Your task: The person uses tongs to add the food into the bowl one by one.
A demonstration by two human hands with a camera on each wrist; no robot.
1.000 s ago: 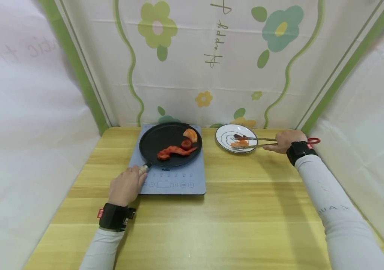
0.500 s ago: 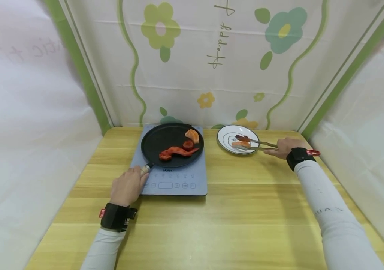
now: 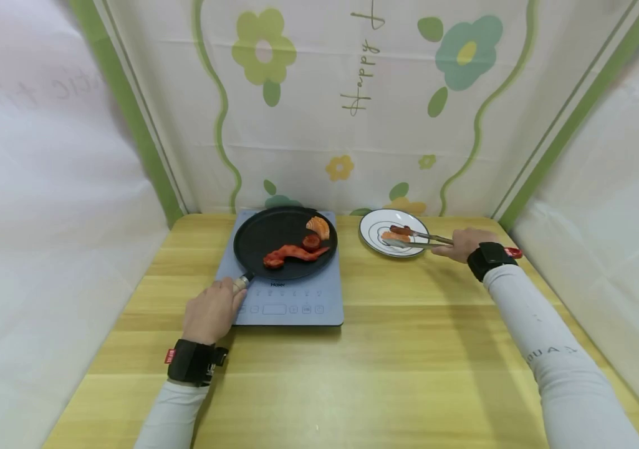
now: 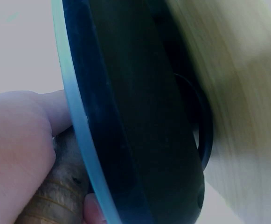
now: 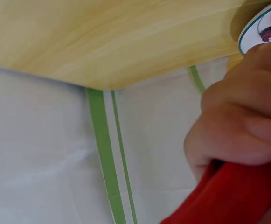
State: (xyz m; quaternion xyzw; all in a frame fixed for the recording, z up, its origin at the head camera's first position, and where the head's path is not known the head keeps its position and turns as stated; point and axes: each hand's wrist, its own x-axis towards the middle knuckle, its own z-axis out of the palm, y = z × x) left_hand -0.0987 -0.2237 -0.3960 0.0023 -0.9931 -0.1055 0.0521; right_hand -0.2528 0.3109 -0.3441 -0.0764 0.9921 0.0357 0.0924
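Observation:
My left hand (image 3: 211, 310) grips the handle (image 3: 240, 283) of a flat black frying pan (image 3: 265, 234). In the pan's right half lie a red chicken wing (image 3: 293, 253), a round reddish slice (image 3: 311, 242) and an orange striped piece (image 3: 318, 227) like salmon. At the right, my right hand (image 3: 462, 244) holds metal tongs (image 3: 431, 239) with a red end. Their tips are spread over a white plate (image 3: 372, 232), around an orange piece (image 3: 394, 237) and a dark reddish-brown piece (image 3: 400, 230). In the right wrist view the fingers (image 5: 240, 135) curl round the red part (image 5: 238, 196).
Beneath the pan is a light blue induction cooker (image 3: 285, 317) with a touch panel, on a wooden table (image 3: 319, 386). A flowered white curtain (image 3: 297, 131) stands right behind the plate and cooker, and white sheets (image 3: 33, 206) enclose both sides.
My right hand has moved slightly left and the tongs' arms have come closer together over the plate. My left hand keeps its hold on the pan handle.

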